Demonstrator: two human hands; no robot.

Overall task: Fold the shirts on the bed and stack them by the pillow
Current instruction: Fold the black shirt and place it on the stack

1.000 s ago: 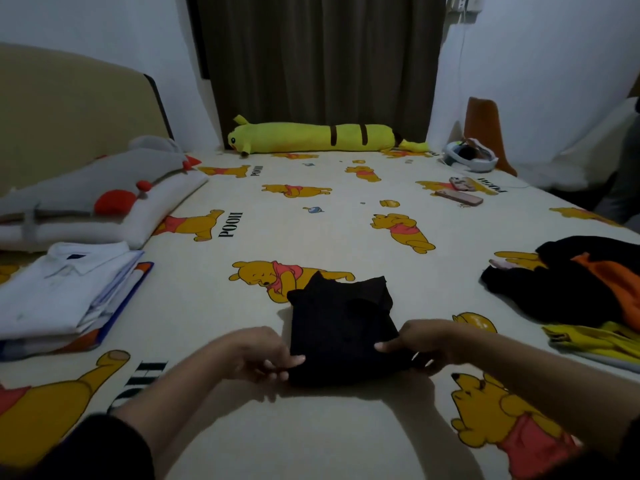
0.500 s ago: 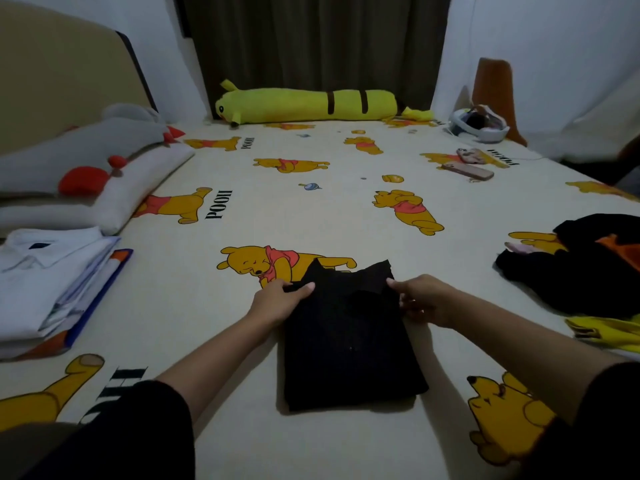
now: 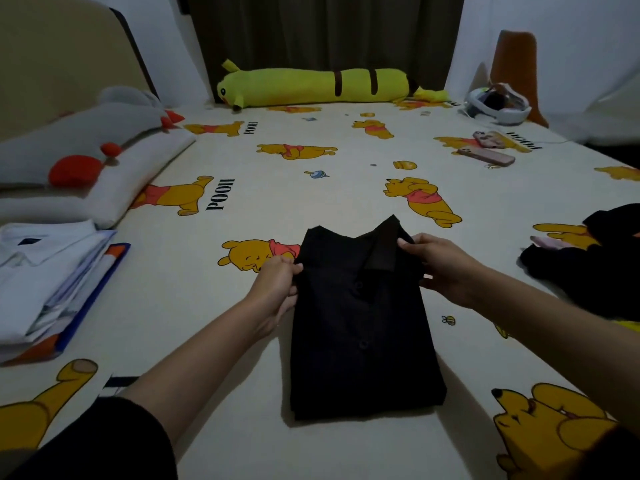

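Head view: the black shirt (image 3: 363,323) lies folded, collar up, in the middle of the bed (image 3: 346,188).
Half a second ago its collar was hidden; now left hand (image 3: 277,285) and right hand (image 3: 440,265) pinch its sides, likely ready for the stack (image 3: 45,275) by the pillow (image 3: 86,168).

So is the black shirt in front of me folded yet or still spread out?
Folded. The black shirt lies as a compact rectangle, collar up, buttons showing; the left hand and right hand hold its upper corners.

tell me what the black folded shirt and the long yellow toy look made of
Black folded button-up shirt: thin woven cloth, matte; creases sharply, collar lies flat. Long yellow plush toy: soft stuffed fabric, probably fleece; rounded, no shine.
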